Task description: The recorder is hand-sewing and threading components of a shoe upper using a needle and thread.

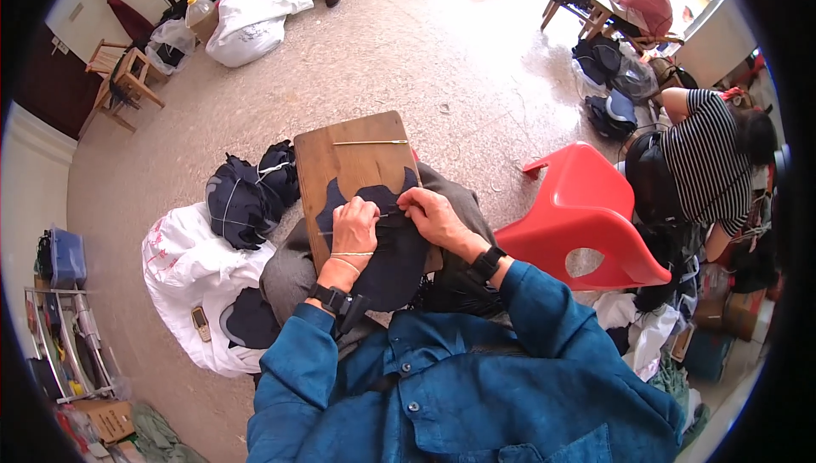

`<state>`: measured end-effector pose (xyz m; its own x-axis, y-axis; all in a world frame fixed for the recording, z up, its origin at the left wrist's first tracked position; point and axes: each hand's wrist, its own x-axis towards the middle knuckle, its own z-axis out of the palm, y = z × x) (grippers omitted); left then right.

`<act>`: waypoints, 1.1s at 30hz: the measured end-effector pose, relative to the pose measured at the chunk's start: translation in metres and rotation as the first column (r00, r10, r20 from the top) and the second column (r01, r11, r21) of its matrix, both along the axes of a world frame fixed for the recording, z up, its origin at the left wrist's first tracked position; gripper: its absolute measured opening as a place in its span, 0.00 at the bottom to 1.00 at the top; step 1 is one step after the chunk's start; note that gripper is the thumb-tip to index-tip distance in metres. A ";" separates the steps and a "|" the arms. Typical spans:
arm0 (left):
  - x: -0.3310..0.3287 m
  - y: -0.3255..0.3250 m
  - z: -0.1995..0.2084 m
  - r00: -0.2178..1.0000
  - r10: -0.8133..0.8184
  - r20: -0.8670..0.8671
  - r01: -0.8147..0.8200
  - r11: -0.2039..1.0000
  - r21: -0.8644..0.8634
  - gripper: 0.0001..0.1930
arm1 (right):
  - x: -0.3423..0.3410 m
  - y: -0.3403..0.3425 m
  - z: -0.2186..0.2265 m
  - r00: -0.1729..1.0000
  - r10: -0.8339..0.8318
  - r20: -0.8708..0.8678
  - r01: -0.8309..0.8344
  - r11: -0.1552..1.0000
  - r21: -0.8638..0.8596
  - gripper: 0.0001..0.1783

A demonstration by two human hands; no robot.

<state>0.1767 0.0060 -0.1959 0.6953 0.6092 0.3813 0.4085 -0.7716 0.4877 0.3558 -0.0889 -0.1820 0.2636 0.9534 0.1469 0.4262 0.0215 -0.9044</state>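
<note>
A wooden board (348, 157) rests across my lap. Over it lies a dark navy cut piece of fabric (393, 272) with curved, pointed ends toward the far side. My left hand (353, 229) is closed, fingertips pinching the fabric near its middle. Just to the right, my right hand (435, 218) pinches the fabric's edge with thumb and forefinger; anything finer between those fingertips is too small to make out. A thin pale stick (370, 142) lies across the far end of the board, touched by neither hand.
To my left are a tied dark fabric bundle (246, 199) and a white sack (183, 246) with a mobile phone (201, 324) on it. A red plastic chair (586, 216) stands close on my right. Beyond it a person in a striped shirt (701, 144) bends over.
</note>
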 end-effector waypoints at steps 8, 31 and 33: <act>-0.008 -0.003 0.009 0.998 0.035 -0.053 -0.033 0.999 0.030 0.03 | 0.003 0.000 -0.002 0.997 0.008 -0.076 -0.013 0.998 -0.059 0.09; 0.000 0.010 0.028 0.945 0.052 -0.323 0.069 0.933 0.353 0.02 | -0.006 -0.003 -0.001 0.999 -0.042 -0.033 0.042 0.999 0.009 0.07; -0.023 0.017 0.021 0.955 0.100 -0.278 -0.014 0.955 0.296 0.02 | -0.004 -0.005 0.001 0.999 -0.049 -0.010 0.050 0.999 0.016 0.07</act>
<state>0.1535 0.0231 -0.1747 0.7682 0.5452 0.3356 0.5448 -0.8320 0.1044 0.3520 -0.0936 -0.1812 0.3119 0.9366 0.1594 0.4182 0.0154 -0.9082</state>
